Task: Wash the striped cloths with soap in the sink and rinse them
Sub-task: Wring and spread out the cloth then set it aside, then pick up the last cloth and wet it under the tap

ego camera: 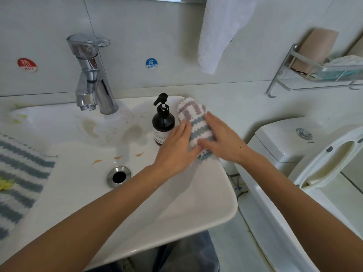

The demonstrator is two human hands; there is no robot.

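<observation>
Right now both hands meet on a folded striped cloth [193,122] that sits on the right rear corner of the white sink [196,205], just beside a dark pump soap bottle [163,122]. That cloth shows mauve, grey-blue and white bands and is bundled into a thick roll. The left hand [176,152] lies against its near left side with straight fingers pressing on the fabric, thumb up along the cloth's edge. The right hand [222,140] lies flat across the top and right side, fingers spread and extended over the stripes; neither hand curls round the cloth.

A second striped cloth [21,177], blue-grey and white, is spread over the sink's left rim, well apart from the hands, with a small yellow patch [5,183] on it. The basin is dry-looking, with an open metal drain [118,176] in the middle and small orange fish markings [117,157] above it. A chrome faucet [91,75] stands at the back, no water running from it. On the tiled wall sit a red HOT sticker [27,64] and a blue COLD sticker [151,63]. A white towel [220,30] hangs above the cloth, a metal wall rack [314,75] is at the right, and a toilet [294,154] stands beside the sink.
</observation>
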